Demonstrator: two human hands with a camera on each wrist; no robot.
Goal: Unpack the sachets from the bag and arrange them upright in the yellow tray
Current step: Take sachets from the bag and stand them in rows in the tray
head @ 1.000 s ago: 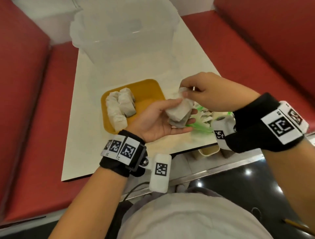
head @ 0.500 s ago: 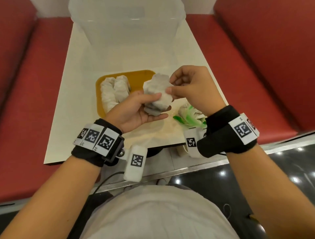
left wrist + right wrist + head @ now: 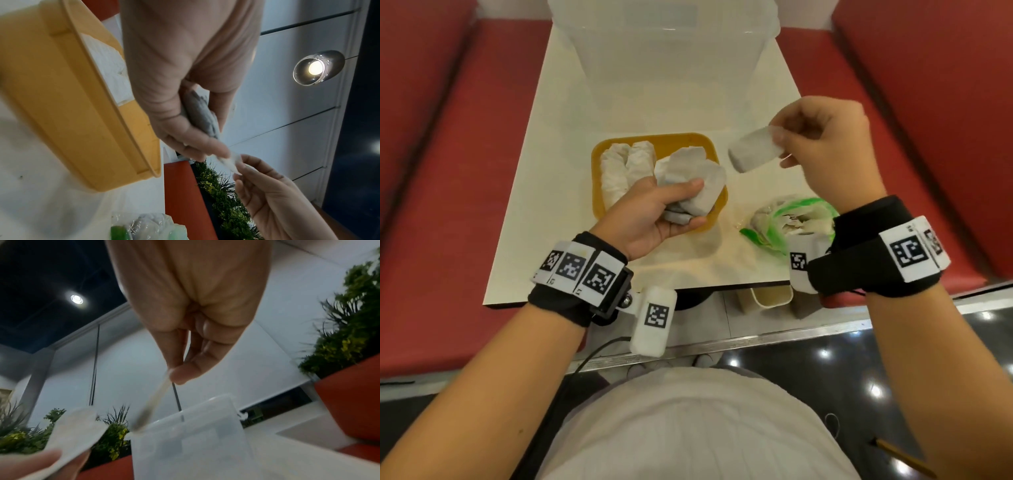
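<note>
- The left hand (image 3: 654, 212) clasps a bunch of sachets (image 3: 693, 181) above the yellow tray (image 3: 599, 178), as ready stock.
- The right hand (image 3: 825, 137) pinches one sachet (image 3: 753, 149) just right of the tray, apparently separated for upright placement.
- The bag (image 3: 787, 219) lies right of the tray.

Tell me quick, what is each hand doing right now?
Left hand: fingers curled round a bunch of sachets.
Right hand: pinching a single sachet by its end.
</note>
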